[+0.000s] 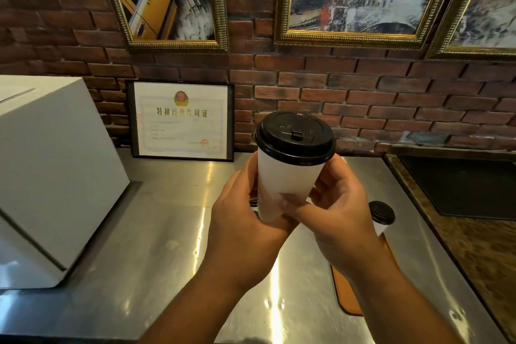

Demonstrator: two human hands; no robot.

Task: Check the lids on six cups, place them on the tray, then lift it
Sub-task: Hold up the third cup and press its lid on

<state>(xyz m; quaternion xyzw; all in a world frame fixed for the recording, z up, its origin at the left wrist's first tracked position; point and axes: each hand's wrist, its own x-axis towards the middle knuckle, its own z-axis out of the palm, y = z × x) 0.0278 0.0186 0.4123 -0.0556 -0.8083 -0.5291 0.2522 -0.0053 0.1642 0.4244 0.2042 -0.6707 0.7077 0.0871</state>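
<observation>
— Where is the cup (287,184) now?

— Up off the desk (156,232), held between both hands. The left hand (243,218) wraps its lower wall from 9 o'clock, the right hand (340,212) from 3 o'clock. The fingers (324,184) are curled snug round the paper. The black lid (294,137) looks seated all round, though its far rim is hidden.

— What could go wrong?

— Squeeze that soft wall too hard and the lid may pop, I'd judge. The grip is also low, so the cup could tip. At 4 o'clock a second cup (381,216) stands at the far end of the orange tray (349,296), close under the right wrist — a careless set-down could knock it over. The white box (55,176) at 9 o'clock is well apart.
</observation>
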